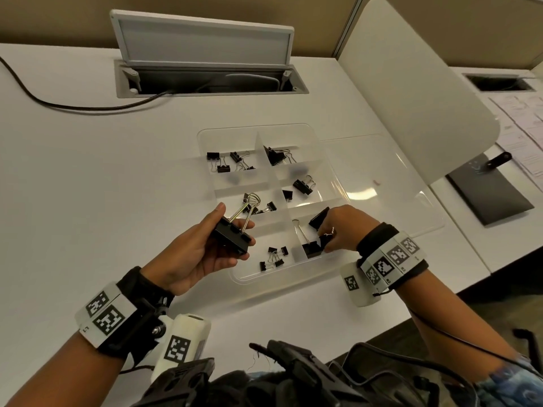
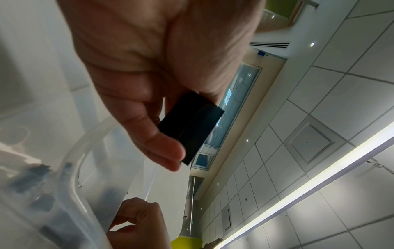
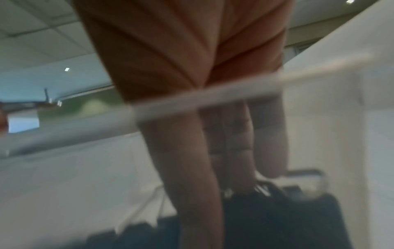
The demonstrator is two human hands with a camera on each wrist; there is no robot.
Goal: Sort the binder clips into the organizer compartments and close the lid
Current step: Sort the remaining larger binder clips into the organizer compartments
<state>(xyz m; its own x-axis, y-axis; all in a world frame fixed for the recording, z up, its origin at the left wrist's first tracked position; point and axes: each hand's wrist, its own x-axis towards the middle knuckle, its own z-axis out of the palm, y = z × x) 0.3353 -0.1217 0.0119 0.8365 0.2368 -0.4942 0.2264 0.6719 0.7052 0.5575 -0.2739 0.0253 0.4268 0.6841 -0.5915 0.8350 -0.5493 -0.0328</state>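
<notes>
One clear organizer is sitting on the desk with its one lid lying open beside it, and eight compartments are showing, in two columns of four. About twenty black binder clips are showing in all, though the small ones are overlapping too much for an exact count. One large clip is resting in the left hand, and the right hand is reaching among roughly three large clips.
</notes>
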